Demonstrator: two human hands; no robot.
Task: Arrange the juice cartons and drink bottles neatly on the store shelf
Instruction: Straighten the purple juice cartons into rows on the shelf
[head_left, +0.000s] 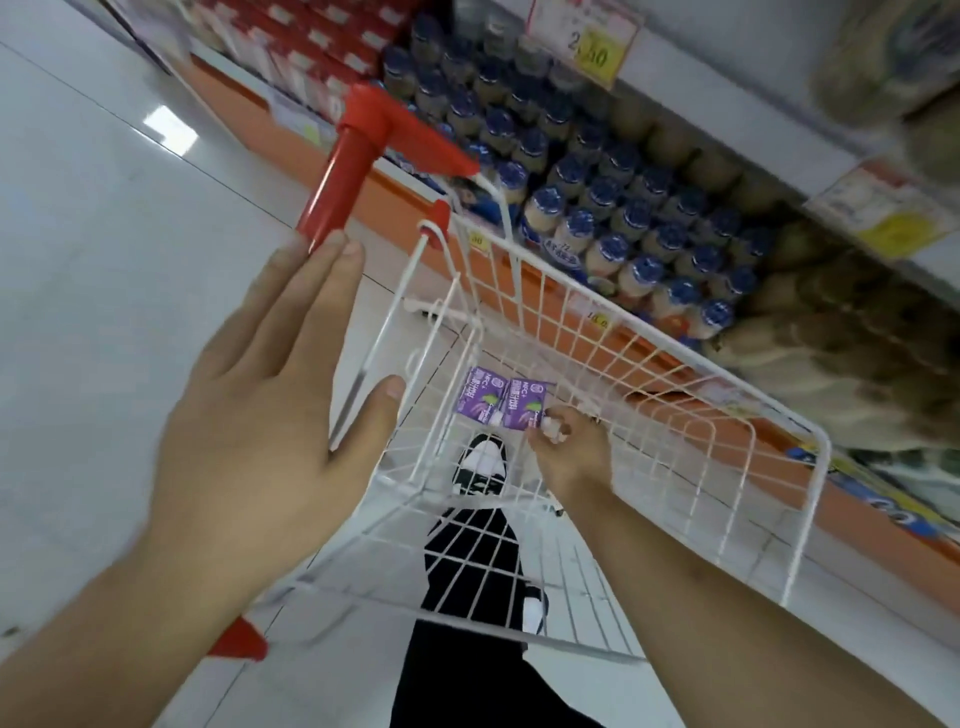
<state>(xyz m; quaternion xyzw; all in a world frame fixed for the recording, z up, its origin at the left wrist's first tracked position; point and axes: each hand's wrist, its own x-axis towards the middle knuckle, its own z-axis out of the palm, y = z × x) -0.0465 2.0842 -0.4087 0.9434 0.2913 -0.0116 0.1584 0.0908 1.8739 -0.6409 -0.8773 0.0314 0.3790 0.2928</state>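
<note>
Head view: our right hand (563, 447) pinches one purple carton (524, 408) in the cart (675, 395), left hand (260, 415) open – the neighbouring carton (480, 392) may topple.

White wire cart (571, 332), red handle (337, 176); purple cartons (506, 397); blue-capped bottles (631, 228).

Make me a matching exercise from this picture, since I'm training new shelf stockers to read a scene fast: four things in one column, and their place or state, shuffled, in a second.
Things:
1. left hand
2. right hand
3. purple juice cartons
4. blue-capped bottles

Place or state:
A. packed in rows on the store shelf
B. lying at the bottom of the white wire cart
C. fingers straight, fingertips at the red cart handle
D. down inside the cart, fingers pinching a carton

Pairs: 1-C, 2-D, 3-B, 4-A
</note>
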